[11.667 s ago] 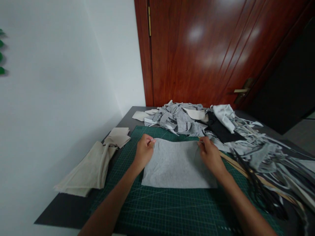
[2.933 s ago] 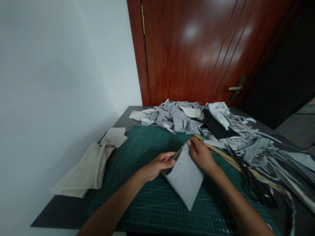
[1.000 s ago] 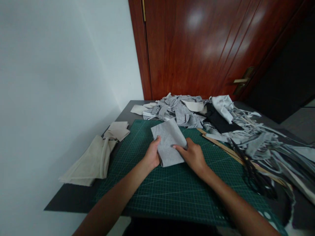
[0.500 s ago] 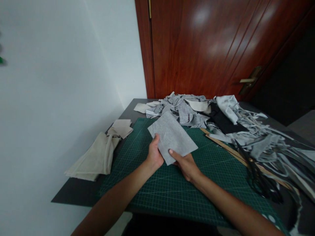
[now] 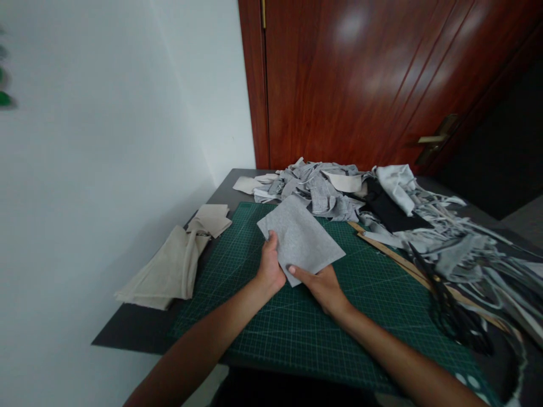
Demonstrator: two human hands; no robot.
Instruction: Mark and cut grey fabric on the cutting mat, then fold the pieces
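A flat, roughly rectangular piece of grey fabric (image 5: pixel 303 237) is held up over the green cutting mat (image 5: pixel 263 328). My left hand (image 5: pixel 271 263) grips its left edge, thumb on top and the fingers hidden underneath. At the near edge, my right hand (image 5: pixel 322 285) pinches the same piece, its thumb lying on the upper face near the bottom corner. The fabric lies tilted, with its far corner in front of the scrap pile. Whether it is one layer or several, I cannot tell.
Grey and white fabric scraps (image 5: pixel 318 192) are heaped along the back, with a black cloth (image 5: pixel 390 209) among them. Black scissors (image 5: pixel 452 311) and a wooden ruler (image 5: pixel 394 257) lie on the right. Folded beige cloth (image 5: pixel 169 271) sits left, by the white wall (image 5: pixel 106 169).
My right thumb has slid slightly left and down along the fabric's near corner. Both hands keep hold of the piece. The whole view has shifted a little.
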